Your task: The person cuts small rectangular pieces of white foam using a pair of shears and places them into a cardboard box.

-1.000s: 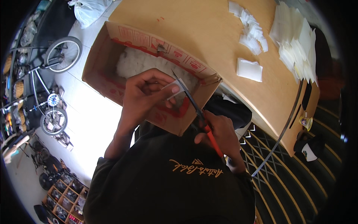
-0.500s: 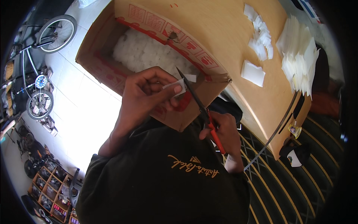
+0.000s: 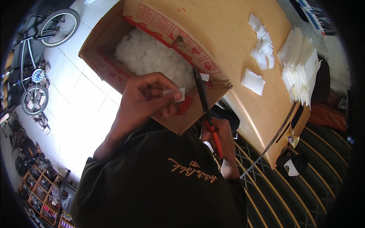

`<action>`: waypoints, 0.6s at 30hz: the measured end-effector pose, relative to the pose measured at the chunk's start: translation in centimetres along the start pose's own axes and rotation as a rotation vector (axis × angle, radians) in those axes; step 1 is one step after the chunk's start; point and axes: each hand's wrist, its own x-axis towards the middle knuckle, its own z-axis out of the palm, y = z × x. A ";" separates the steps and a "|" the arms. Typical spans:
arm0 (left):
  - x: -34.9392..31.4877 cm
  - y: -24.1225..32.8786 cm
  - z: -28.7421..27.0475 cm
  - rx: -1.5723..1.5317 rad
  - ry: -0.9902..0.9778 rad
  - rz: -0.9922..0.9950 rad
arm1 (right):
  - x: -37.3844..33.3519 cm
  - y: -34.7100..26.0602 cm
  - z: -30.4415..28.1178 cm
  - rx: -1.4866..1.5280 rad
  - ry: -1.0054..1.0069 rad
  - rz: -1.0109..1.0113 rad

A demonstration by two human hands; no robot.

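Observation:
My left hand (image 3: 146, 100) pinches a small white piece of sheet (image 3: 180, 93) between thumb and fingers, above the near side of a cardboard box (image 3: 186, 117). In my right hand (image 3: 224, 136) is a pair of scissors (image 3: 203, 97) with red handles and dark blades. The blades point away from me and stand just right of the pinched piece, apart from it. Many small white pieces (image 3: 152, 55) fill the bottom of the box. Another white scrap (image 3: 204, 77) shows beside the blade tips, by the box's right end.
On the wooden table (image 3: 243, 41) lie a flat white stack (image 3: 253, 81), a row of folded white strips (image 3: 262, 47) and a large bundle of whitish sheets (image 3: 301, 68). A bicycle (image 3: 32, 64) stands at the left. Lower left is a compartmented shelf (image 3: 42, 186).
The scissors have swung more upright and moved right, away from the white piece. My left hand keeps its pinch. The whole view has shifted slightly.

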 end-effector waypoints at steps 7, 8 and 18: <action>0.9 -1.6 0.5 -0.181 0.093 0.201 | -0.5 -1.0 -0.4 -0.155 -0.148 -0.030; 0.9 -1.8 0.5 -0.196 0.091 0.202 | -0.5 -0.9 -0.4 -0.190 -0.163 -0.019; 1.0 -1.6 0.9 -0.155 0.019 0.151 | -0.1 -2.3 -0.4 -0.185 -0.074 -0.009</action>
